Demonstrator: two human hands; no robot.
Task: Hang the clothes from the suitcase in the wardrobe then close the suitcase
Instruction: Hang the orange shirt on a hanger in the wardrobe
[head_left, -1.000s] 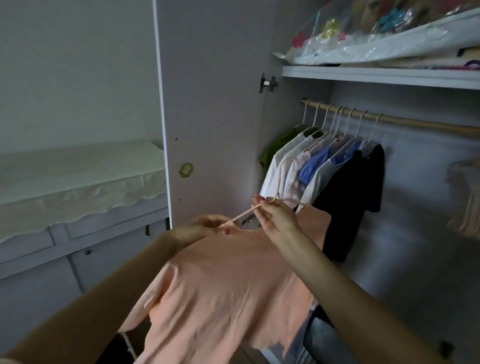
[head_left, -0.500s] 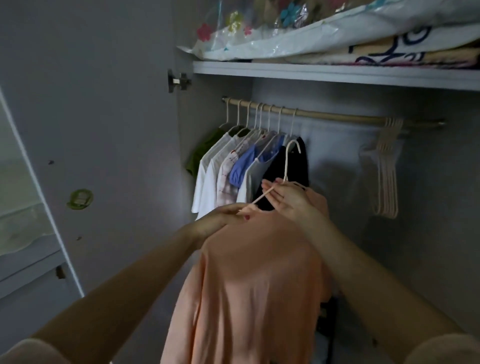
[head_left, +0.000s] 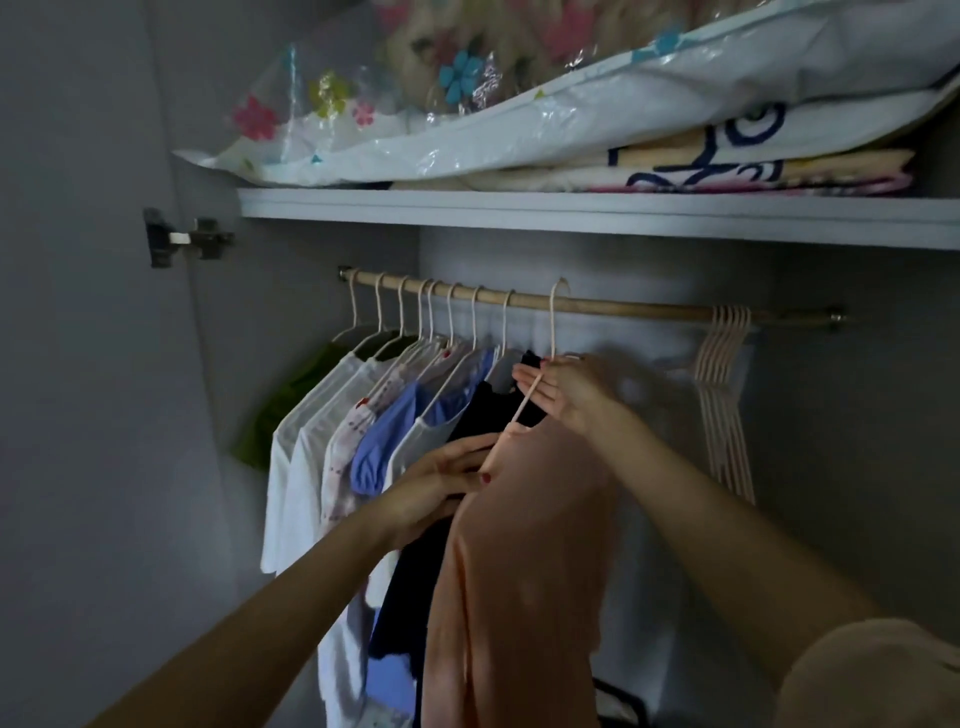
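Observation:
A peach shirt (head_left: 524, 561) hangs on a pale hanger (head_left: 552, 327) whose hook sits over the wooden rail (head_left: 634, 310), just right of the other hung clothes. My right hand (head_left: 569, 389) holds the hanger at its neck, below the hook. My left hand (head_left: 441, 480) grips the shirt's left shoulder where the hanger arm enters it. The suitcase is out of view.
Several garments (head_left: 374, 431) (green, white, blue, black) hang at the rail's left. A bunch of empty hangers (head_left: 724, 374) hangs at its right end. Bagged bedding (head_left: 519, 109) lies on the shelf (head_left: 571, 213) above. The open wardrobe door (head_left: 88, 364) stands at left.
Both hands have lifted the peach shirt up and into the wardrobe. Its hanger hook, below the rail before, now sits over the rail. The view has turned right, away from the cabinet.

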